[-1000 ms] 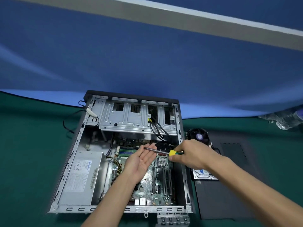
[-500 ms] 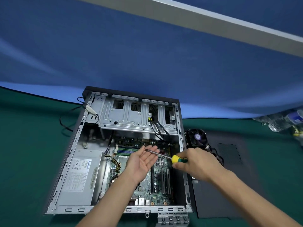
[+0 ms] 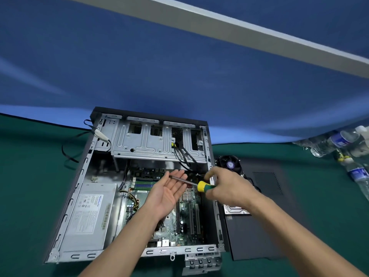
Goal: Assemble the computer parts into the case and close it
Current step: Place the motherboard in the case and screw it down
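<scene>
Right hand [image 3: 229,188] curled round the yellow-and-green handle of a screwdriver [image 3: 196,185], shaft slanting up and left. Left hand [image 3: 166,193] flat and palm-up, fingers straight, with the shaft's tip resting across its fingertips. Both held over the open computer case [image 3: 65,208], lying on its side on the green desk [image 3: 30,186]. Beneath the hands, the motherboard [image 3: 187,220] seated in the case floor (memory sticks and black expansion slots showing). To its left, the grey power supply [image 3: 87,214] with its white label. Beyond, at the far end, the metal drive cage [image 3: 147,144] with black cables hanging from it. Just right of the case, a dark side panel [image 3: 265,232] flat on the desk, carrying a cooler fan [image 3: 229,163] and a hard drive [image 3: 234,210] partly hidden by the right wrist. Farther right, plastic water bottles [image 3: 339,141] by the blue backdrop [image 3: 179,76].
</scene>
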A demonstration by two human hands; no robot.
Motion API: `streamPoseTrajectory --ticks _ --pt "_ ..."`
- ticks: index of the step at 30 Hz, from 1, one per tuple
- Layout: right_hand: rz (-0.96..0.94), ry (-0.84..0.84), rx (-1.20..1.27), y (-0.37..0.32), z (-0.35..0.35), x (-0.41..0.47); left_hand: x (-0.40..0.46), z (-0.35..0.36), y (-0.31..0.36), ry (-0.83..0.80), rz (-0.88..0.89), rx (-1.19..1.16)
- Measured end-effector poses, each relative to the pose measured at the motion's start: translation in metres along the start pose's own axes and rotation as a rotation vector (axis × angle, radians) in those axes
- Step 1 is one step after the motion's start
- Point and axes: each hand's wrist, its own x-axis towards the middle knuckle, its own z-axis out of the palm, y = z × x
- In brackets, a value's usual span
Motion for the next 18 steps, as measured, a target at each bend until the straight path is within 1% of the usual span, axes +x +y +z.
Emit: streamPoseTrajectory --ticks 2,3,5,7,9,11,13,15,18 --pt "-0.004 -0.015 0.291 0.000 -0.001 -0.001 -0.001 -0.002 0.003 0.013 0.036 -0.048" --pt "-0.027 0.014 0.391 0.000 0.000 -0.002 -0.001 -0.003 0.005 0.031 0.052 -0.079" --pt "-0.080 0.149 0.500 0.000 0.005 -0.002 -0.001 -0.006 0.008 0.065 0.074 -0.138" --pt "-0.119 0.347 0.555 -0.001 0.013 -0.003 -0.002 -0.007 0.008 0.077 0.075 -0.146" --pt "-0.142 0.516 0.502 -0.004 0.022 -0.005 -0.002 -0.006 0.005 0.082 0.056 -0.110" --pt "-0.165 0.590 0.318 -0.005 0.026 -0.004 -0.002 -0.004 0.003 0.090 0.044 -0.078" --pt "-0.167 0.590 0.209 -0.006 0.025 -0.002 -0.002 -0.004 0.002 0.093 0.049 -0.065" --pt "-0.171 0.556 0.160 -0.006 0.021 -0.001 -0.001 -0.004 0.003 0.098 0.052 -0.071" --pt "-0.168 0.444 0.102 -0.005 0.020 0.001 -0.001 -0.005 0.005 0.111 0.049 -0.085"
